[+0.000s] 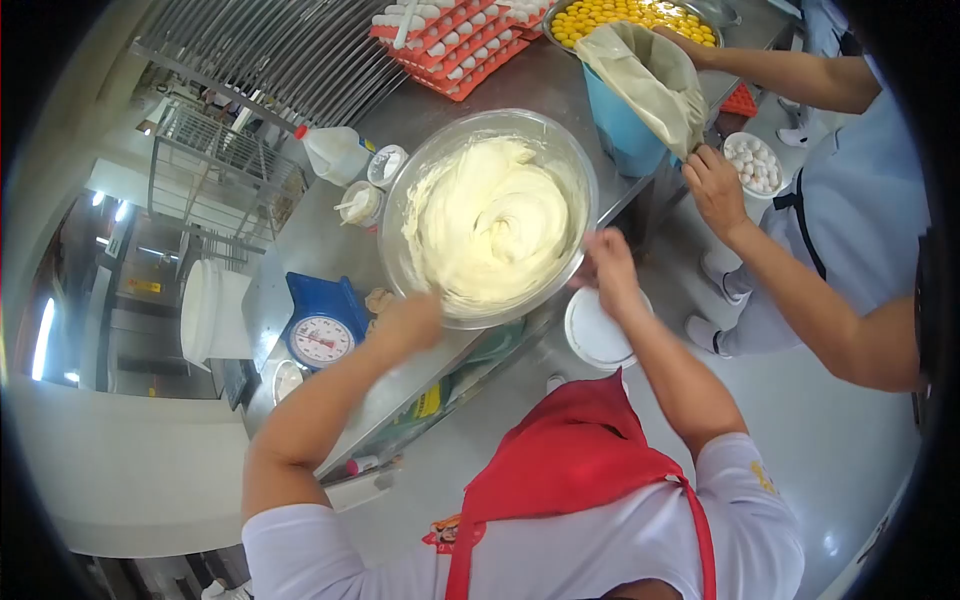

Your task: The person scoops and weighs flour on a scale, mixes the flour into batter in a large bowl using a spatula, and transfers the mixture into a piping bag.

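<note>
Wide, round, shiny bowl (574, 163) of pale, swirled batter (480, 215) sits at the near edge of the grey steel table (545, 82), ahead of you. Mouth faces up, central axis upright. Your left hand (408, 325), fingers curled, is at the near-left rim; your right hand (610, 265), also curled, at the right rim. Motion blur: cannot tell whether either clamps on. Blue dial scale (330, 297) stands left of the bowl.

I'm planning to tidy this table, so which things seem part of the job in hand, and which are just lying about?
Probably in use:
large bowl, with the left hand and right hand near its rim
pale creamy mixture inside it

Apparently just standing by, untouched:
blue scale
white jug
red egg trays
</note>
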`<state>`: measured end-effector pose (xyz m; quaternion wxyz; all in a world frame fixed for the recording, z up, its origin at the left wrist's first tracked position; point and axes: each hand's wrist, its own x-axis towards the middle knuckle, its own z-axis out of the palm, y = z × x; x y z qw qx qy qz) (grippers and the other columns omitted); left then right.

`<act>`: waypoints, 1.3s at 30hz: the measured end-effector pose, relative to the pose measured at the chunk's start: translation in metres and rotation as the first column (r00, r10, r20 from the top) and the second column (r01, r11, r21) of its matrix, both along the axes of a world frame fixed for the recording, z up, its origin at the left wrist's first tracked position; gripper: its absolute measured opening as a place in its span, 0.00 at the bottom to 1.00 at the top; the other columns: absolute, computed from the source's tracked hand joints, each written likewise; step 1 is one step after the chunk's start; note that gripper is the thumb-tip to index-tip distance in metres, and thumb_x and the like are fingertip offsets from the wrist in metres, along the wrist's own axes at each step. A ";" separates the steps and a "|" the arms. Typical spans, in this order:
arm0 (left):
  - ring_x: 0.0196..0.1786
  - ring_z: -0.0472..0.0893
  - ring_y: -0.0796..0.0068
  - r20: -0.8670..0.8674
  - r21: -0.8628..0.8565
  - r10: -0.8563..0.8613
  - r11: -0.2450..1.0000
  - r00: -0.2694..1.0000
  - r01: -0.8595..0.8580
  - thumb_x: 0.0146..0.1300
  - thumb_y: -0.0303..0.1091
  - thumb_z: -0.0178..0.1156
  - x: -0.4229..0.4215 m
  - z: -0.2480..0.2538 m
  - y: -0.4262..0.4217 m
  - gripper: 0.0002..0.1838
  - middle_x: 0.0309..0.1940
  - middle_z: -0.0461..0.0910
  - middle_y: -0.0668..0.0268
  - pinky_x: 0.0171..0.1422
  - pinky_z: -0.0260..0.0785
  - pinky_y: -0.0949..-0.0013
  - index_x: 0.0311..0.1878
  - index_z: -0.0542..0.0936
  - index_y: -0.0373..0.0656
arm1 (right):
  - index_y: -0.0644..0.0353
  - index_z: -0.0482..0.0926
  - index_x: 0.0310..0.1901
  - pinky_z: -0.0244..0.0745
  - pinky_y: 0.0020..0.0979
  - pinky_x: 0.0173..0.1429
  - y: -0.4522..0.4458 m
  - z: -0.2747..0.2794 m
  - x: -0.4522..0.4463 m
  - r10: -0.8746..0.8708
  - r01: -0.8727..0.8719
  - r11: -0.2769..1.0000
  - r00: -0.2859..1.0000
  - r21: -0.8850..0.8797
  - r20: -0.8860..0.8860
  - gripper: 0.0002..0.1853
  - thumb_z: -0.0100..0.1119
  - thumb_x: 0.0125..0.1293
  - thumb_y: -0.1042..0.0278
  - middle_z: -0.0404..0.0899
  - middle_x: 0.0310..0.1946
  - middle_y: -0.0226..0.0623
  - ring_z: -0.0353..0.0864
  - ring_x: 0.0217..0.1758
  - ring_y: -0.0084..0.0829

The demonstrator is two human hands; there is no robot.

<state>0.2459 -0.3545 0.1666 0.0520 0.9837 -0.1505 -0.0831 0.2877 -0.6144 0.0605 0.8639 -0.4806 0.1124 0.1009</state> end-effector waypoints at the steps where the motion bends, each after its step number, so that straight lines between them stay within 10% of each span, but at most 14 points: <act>1: 0.29 0.77 0.67 -0.192 -0.061 0.047 0.996 0.980 -0.060 0.55 0.28 0.53 0.012 0.004 -0.017 0.31 0.31 0.78 0.55 0.37 0.70 0.63 0.66 0.63 0.41 | 0.57 0.68 0.42 0.79 0.32 0.28 -0.003 0.001 0.020 0.078 -0.079 0.996 0.996 0.030 0.034 0.07 0.49 0.67 0.65 0.77 0.31 0.32 0.80 0.32 0.28; 5: 0.15 0.71 0.77 -0.570 -0.366 0.255 0.772 0.781 -0.519 0.58 0.32 0.54 0.055 0.033 -0.036 0.30 0.21 0.76 0.64 0.20 0.67 0.70 0.67 0.65 0.48 | 0.57 0.68 0.53 0.81 0.30 0.29 0.029 0.003 -0.043 0.034 -0.034 0.999 0.999 0.009 0.009 0.14 0.50 0.66 0.70 0.76 0.31 0.33 0.80 0.32 0.25; 11: 0.15 0.74 0.77 -0.120 0.337 -0.126 0.928 0.985 0.160 0.47 0.20 0.56 0.004 -0.005 -0.028 0.35 0.29 0.80 0.59 0.19 0.67 0.74 0.64 0.65 0.34 | 0.60 0.69 0.43 0.79 0.28 0.24 0.011 -0.001 0.005 0.093 -0.091 0.995 0.995 0.028 -0.042 0.08 0.51 0.66 0.67 0.70 0.25 0.30 0.73 0.22 0.23; 13: 0.13 0.72 0.76 -0.662 -0.456 0.083 0.744 0.745 -0.488 0.49 0.22 0.55 0.056 0.007 -0.036 0.34 0.26 0.80 0.60 0.18 0.66 0.73 0.65 0.64 0.37 | 0.59 0.67 0.36 0.79 0.29 0.23 0.033 0.014 -0.028 -0.017 0.018 1.000 0.997 0.023 -0.075 0.08 0.52 0.66 0.65 0.69 0.24 0.31 0.73 0.22 0.22; 18: 0.19 0.72 0.84 -0.324 -0.037 0.257 0.958 0.911 -0.283 0.54 0.32 0.55 0.020 -0.031 0.021 0.26 0.19 0.75 0.64 0.24 0.66 0.77 0.59 0.72 0.38 | 0.59 0.68 0.36 0.77 0.28 0.22 0.008 -0.023 -0.009 0.045 -0.040 0.996 0.997 -0.085 0.058 0.11 0.50 0.67 0.60 0.72 0.29 0.35 0.77 0.27 0.26; 21: 0.14 0.71 0.80 0.662 0.295 -0.466 0.882 0.587 0.368 0.60 0.31 0.51 0.007 -0.063 0.012 0.25 0.13 0.71 0.68 0.18 0.64 0.76 0.63 0.68 0.40 | 0.58 0.69 0.38 0.80 0.31 0.28 0.020 0.008 0.005 -0.012 0.018 0.991 0.999 -0.130 0.052 0.09 0.48 0.68 0.61 0.74 0.28 0.34 0.77 0.24 0.27; 23: 0.30 0.78 0.64 -0.064 -0.130 0.139 0.981 0.988 -0.146 0.55 0.29 0.52 0.045 0.024 -0.012 0.27 0.28 0.78 0.54 0.36 0.70 0.64 0.61 0.69 0.35 | 0.56 0.70 0.42 0.80 0.32 0.30 0.044 -0.016 -0.052 0.117 -0.117 0.993 0.989 0.013 -0.085 0.07 0.47 0.67 0.64 0.76 0.30 0.32 0.80 0.30 0.27; 24: 0.39 0.82 0.56 -0.508 -0.141 0.343 0.872 0.790 -0.470 0.53 0.28 0.52 0.057 0.044 -0.019 0.28 0.35 0.81 0.47 0.44 0.73 0.59 0.60 0.69 0.33 | 0.56 0.70 0.44 0.81 0.33 0.32 0.036 -0.020 -0.054 0.290 -0.280 0.956 0.945 0.085 -0.153 0.07 0.46 0.66 0.67 0.77 0.32 0.32 0.80 0.30 0.28; 27: 0.27 0.80 0.66 0.037 -0.012 -0.070 0.997 0.997 0.071 0.51 0.27 0.55 0.014 -0.016 0.006 0.28 0.27 0.80 0.55 0.33 0.72 0.65 0.59 0.69 0.31 | 0.56 0.70 0.48 0.81 0.34 0.32 0.000 -0.002 0.003 0.063 -0.055 0.993 0.995 0.104 -0.080 0.10 0.47 0.65 0.70 0.77 0.32 0.32 0.80 0.30 0.28; 29: 0.20 0.78 0.71 0.444 0.184 -0.422 0.906 0.790 0.381 0.51 0.26 0.57 0.025 -0.048 0.003 0.28 0.23 0.79 0.59 0.25 0.71 0.68 0.59 0.69 0.31 | 0.57 0.69 0.49 0.81 0.36 0.33 0.005 0.006 0.010 0.134 -0.129 0.988 0.989 0.089 -0.054 0.11 0.49 0.64 0.69 0.77 0.33 0.33 0.80 0.31 0.29; 30: 0.29 0.80 0.64 -0.068 -0.310 -0.041 0.951 0.997 0.017 0.51 0.25 0.55 0.049 -0.010 -0.020 0.28 0.29 0.80 0.54 0.34 0.72 0.63 0.59 0.69 0.32 | 0.59 0.69 0.47 0.81 0.37 0.34 0.017 0.006 -0.008 0.105 -0.104 0.994 0.993 0.021 -0.051 0.11 0.49 0.65 0.67 0.77 0.33 0.34 0.80 0.31 0.30; 33: 0.49 0.79 0.52 -0.589 -0.307 0.287 0.786 0.756 -0.537 0.52 0.25 0.51 0.055 0.047 -0.035 0.29 0.43 0.78 0.43 0.53 0.69 0.55 0.61 0.68 0.33 | 0.62 0.69 0.45 0.80 0.36 0.32 0.028 0.003 -0.043 0.111 -0.110 0.992 0.994 0.058 -0.020 0.12 0.50 0.65 0.63 0.77 0.31 0.37 0.79 0.27 0.29; 37: 0.15 0.70 0.77 0.328 0.283 -0.290 0.938 0.899 0.200 0.56 0.27 0.55 0.008 -0.029 0.026 0.32 0.21 0.77 0.59 0.20 0.66 0.75 0.66 0.63 0.39 | 0.60 0.74 0.39 0.78 0.31 0.30 -0.013 -0.009 0.005 0.128 -0.128 0.992 0.992 -0.011 0.004 0.09 0.52 0.65 0.64 0.78 0.29 0.35 0.78 0.24 0.29; 39: 0.34 0.82 0.61 -0.416 -0.103 -0.007 0.994 0.909 -0.040 0.56 0.31 0.56 0.024 0.015 -0.047 0.27 0.35 0.81 0.50 0.41 0.73 0.61 0.62 0.70 0.43 | 0.60 0.74 0.44 0.78 0.29 0.28 0.012 -0.006 -0.001 0.017 -0.005 0.996 0.990 -0.089 0.139 0.09 0.51 0.66 0.66 0.78 0.30 0.35 0.78 0.26 0.27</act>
